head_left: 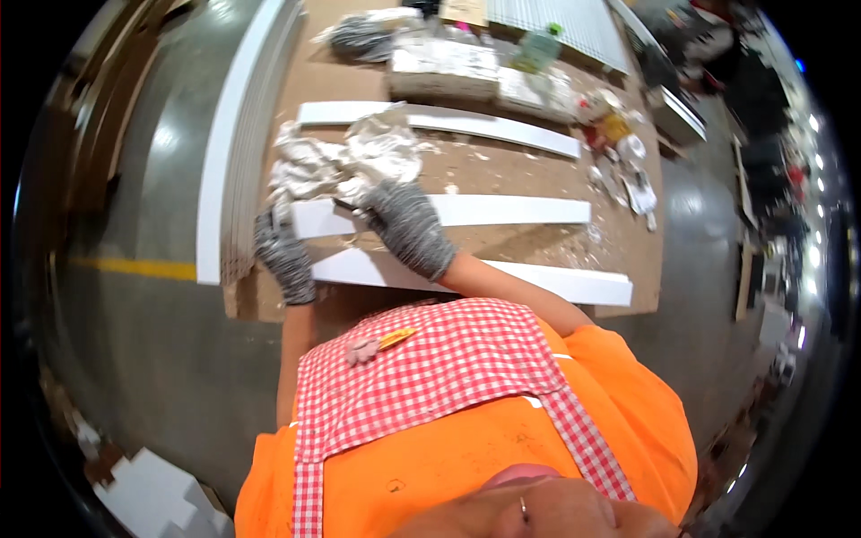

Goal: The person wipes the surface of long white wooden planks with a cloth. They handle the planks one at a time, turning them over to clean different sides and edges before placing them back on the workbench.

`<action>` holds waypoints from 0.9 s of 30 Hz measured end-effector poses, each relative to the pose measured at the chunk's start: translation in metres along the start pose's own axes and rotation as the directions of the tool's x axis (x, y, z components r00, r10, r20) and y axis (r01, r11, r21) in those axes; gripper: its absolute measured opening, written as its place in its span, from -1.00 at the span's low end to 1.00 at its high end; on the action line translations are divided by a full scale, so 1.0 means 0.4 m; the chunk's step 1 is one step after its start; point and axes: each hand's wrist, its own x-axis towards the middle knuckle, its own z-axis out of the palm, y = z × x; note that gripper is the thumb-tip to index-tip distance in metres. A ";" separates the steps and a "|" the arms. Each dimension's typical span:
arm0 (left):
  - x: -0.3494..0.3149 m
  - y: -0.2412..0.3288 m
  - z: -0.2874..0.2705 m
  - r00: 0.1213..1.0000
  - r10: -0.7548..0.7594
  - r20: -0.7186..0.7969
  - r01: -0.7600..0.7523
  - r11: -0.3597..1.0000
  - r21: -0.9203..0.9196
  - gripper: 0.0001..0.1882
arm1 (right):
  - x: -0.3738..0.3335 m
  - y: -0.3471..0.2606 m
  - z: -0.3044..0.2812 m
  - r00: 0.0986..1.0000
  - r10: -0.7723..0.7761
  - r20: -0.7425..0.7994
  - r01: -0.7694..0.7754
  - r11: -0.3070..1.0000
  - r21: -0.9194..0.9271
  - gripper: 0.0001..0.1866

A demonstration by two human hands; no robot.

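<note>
Three long white strips lie across the brown work table: a far strip (pixel 484 127), a middle strip (pixel 511 211) and a near strip (pixel 560 281). My left hand (pixel 285 257), in a grey knitted glove, is at the left end of the middle strip, fingers curled against that end. My right hand (pixel 408 226), gloved alike, rests over the same strip with its fingers closed. A small dark thing (pixel 344 205) pokes out at its fingertips; its kind is not clear. A crumpled white cloth (pixel 309 166) lies just beyond both hands, partly over the far strip.
A stack of long white-edged boards (pixel 224 170) runs along the table's left side. At the back sit white-wrapped blocks (pixel 444 72), a greenish clear bottle (pixel 538 49) and a bagged grey bundle (pixel 359 40). Small bottles and scraps (pixel 614 134) lie on the right.
</note>
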 end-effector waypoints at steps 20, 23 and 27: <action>-0.006 -0.075 -0.013 0.994 -0.108 -0.030 0.111 0.983 0.143 -0.61 | -0.559 0.995 -0.481 0.554 0.821 0.135 -0.477 0.446 -0.757 -0.71; -0.007 -0.025 -0.009 0.992 -0.112 -0.052 0.117 0.988 0.104 -0.62 | -0.521 1.019 -0.522 0.540 0.821 0.186 -0.439 0.463 -0.770 -0.72; -0.013 -0.006 -0.008 0.992 -0.106 -0.072 0.107 0.994 0.016 -0.62 | -0.308 0.964 -0.518 0.640 0.768 -0.026 -0.612 0.489 -0.622 -0.70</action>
